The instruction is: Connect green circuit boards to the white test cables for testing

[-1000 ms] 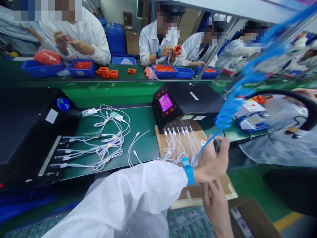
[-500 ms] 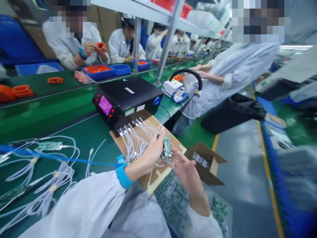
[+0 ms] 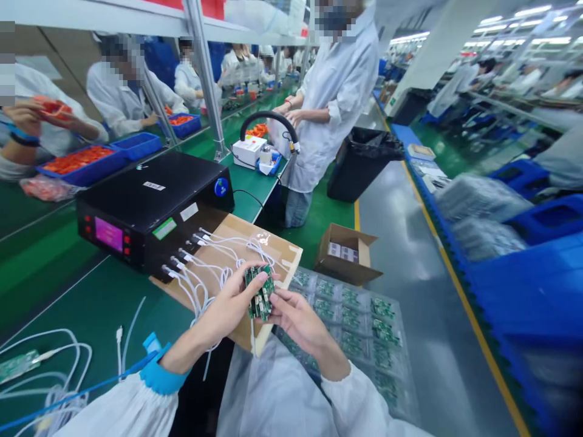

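Observation:
Several green circuit boards [image 3: 259, 301], lined up side by side in a small stack, are held between my two hands. My left hand [image 3: 237, 291] grips them from the left, its thumb lying across their face. On the lower right edge, the fingers and thumb of my right hand [image 3: 298, 315] close on the same boards. Below and behind them is a brown board [image 3: 228, 230] with white cables [image 3: 195, 282] plugged in along a black box [image 3: 155, 206] with a pink screen. To the right lies a clear tray [image 3: 359, 315] holding many more circuit boards.
An open cardboard box [image 3: 346, 255] stands on the floor beyond the tray. A black bin [image 3: 364, 164] is farther back, near a standing co-worker [image 3: 328, 91]. Loose white cables [image 3: 59, 364] lie on the green bench at left. Blue bins [image 3: 82, 164] hold orange parts.
My view has swung to the right. My right hand, spread beside the boards before, now closes on them, and the boards' faces are turned more toward me.

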Motion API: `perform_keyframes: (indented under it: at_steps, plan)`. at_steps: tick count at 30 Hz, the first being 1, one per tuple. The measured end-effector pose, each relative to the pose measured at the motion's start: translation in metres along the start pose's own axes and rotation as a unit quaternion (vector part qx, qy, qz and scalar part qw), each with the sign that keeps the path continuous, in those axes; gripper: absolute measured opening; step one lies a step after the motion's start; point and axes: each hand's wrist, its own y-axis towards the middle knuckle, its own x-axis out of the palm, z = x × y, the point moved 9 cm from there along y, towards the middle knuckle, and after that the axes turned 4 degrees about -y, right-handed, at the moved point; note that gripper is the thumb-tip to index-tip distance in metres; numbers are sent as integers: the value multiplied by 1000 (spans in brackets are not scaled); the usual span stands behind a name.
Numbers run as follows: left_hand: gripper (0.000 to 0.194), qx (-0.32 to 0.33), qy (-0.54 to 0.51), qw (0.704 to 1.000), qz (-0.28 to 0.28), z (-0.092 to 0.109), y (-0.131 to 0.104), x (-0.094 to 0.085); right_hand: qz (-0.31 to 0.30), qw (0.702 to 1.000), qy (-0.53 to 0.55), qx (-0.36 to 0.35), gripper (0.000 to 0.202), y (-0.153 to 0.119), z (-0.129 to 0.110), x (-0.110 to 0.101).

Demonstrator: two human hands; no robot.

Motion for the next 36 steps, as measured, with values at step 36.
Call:
perform_keyframes:
  at_steps: [36]
  plan:
    - [63, 5, 333, 934, -133, -45, -26, 24, 91, 995, 17, 27, 45, -107, 49, -144]
